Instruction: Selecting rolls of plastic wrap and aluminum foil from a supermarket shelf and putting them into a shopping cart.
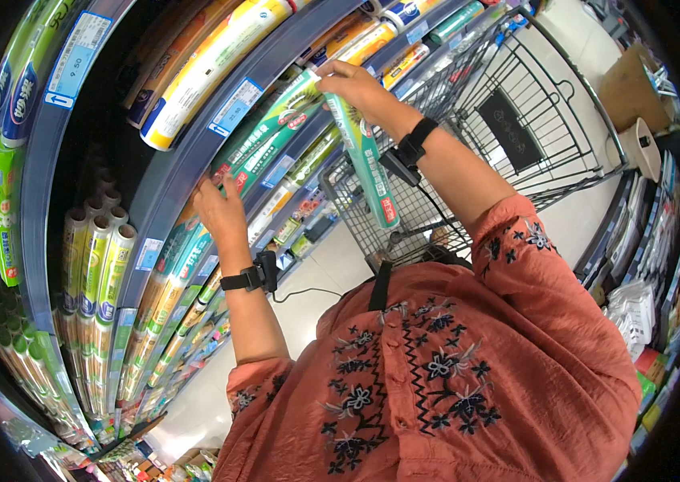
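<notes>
My right hand point(349, 87) is closed around the upper end of a green boxed roll point(367, 156), which hangs tilted in front of the shelf edge, over the near side of the cart. At the shelf, my left hand point(217, 208) touches the near end of similar green rolls point(267, 135) lying side by side; its fingertips are partly hidden, and whether it grips one cannot be told. Both wrists wear black straps with small devices, and a thin cable runs from each.
A wire shopping cart point(517, 129) stands at the upper right. Shelves point(186, 132) of yellow-white rolls point(216, 66) and upright rolls point(96, 259) curve along the left. A cardboard box point(632, 87) is beyond the cart, and another stocked shelf point(611, 226) stands at the right.
</notes>
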Motion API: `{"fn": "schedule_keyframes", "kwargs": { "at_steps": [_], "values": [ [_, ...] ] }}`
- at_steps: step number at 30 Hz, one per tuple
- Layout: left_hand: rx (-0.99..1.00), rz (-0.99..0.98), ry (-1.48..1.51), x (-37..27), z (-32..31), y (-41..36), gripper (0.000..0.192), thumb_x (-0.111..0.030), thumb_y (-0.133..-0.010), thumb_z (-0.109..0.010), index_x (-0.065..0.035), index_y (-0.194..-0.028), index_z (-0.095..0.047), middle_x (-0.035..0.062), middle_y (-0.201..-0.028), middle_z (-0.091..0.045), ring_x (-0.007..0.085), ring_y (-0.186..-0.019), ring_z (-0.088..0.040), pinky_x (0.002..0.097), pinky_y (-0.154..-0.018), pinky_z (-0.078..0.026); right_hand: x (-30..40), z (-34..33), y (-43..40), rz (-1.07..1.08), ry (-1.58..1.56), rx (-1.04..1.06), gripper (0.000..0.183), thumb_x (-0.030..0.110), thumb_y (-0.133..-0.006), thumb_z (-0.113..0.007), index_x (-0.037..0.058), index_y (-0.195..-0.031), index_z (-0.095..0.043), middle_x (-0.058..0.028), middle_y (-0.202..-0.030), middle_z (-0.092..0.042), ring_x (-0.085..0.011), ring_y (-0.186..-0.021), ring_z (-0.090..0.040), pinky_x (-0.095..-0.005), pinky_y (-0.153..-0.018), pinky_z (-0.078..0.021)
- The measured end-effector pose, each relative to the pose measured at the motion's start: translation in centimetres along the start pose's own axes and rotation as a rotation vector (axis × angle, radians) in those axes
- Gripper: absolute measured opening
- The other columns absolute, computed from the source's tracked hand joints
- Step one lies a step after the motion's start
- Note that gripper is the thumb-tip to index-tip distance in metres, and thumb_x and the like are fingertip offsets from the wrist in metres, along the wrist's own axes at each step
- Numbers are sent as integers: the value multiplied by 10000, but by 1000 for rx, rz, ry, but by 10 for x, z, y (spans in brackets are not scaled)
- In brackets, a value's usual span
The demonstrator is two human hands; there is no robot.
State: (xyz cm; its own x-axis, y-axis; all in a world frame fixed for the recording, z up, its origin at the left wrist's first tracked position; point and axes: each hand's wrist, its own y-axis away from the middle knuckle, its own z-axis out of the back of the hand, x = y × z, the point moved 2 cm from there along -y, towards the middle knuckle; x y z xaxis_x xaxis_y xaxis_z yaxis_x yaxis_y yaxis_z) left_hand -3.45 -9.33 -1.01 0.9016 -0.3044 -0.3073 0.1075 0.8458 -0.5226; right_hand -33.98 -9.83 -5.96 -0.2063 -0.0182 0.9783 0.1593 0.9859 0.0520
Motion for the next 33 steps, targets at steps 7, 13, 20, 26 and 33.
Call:
{"fn": "schedule_keyframes", "kwargs": {
  "at_steps": [7, 13, 20, 26, 33],
  "values": [
    [356, -161, -156, 2, -7, -20, 557, -279, -837, -644, 7, -1288, -486, 241, -1129, -599, 413, -1024, -568, 467, -880, -443, 8, -5, 26, 76, -18, 6, 374, 263, -846, -620, 34, -1139, -577, -78, -1001, -593, -166, -863, -599, -311, -748, -496],
    [496, -184, -157, 1, -16, -44, 606, -352, -794, -659, -7, -1269, -506, 230, -1124, -606, 402, -1025, -581, 465, -878, -459, 11, -2, 16, 96, 39, -2, 394, 253, -847, -620, 30, -1166, -564, -85, -1006, -587, -172, -908, -587, -319, -775, -494],
    [289, -313, -85, 6, -16, -44, 610, -422, -745, -650, 26, -1151, -571, 272, -1078, -608, 397, -996, -597, 465, -872, -463, 27, -10, -4, 156, 41, -53, 457, 246, -834, -645, 39, -1221, -519, -83, -993, -580, -177, -831, -611, -322, -739, -501],
    [319, -299, -108, -26, -2, -42, 566, -364, -740, -690, 50, -1107, -570, 284, -986, -623, 428, -922, -607, 477, -817, -481, 14, 4, -17, 127, 138, -180, 716, 264, -797, -693, -3, -1370, -357, -169, -1101, -585, -221, -855, -648, -324, -707, -531],
    [356, -135, -131, -7, -12, -36, 612, -346, -748, -721, 34, -1189, -535, 282, -1046, -612, 434, -979, -587, 470, -852, -470, 13, -9, -6, 1, 13, -58, 712, 241, -795, -700, 11, -1377, -359, -182, -1156, -570, -234, -834, -663, -327, -698, -543]
  ]
}}
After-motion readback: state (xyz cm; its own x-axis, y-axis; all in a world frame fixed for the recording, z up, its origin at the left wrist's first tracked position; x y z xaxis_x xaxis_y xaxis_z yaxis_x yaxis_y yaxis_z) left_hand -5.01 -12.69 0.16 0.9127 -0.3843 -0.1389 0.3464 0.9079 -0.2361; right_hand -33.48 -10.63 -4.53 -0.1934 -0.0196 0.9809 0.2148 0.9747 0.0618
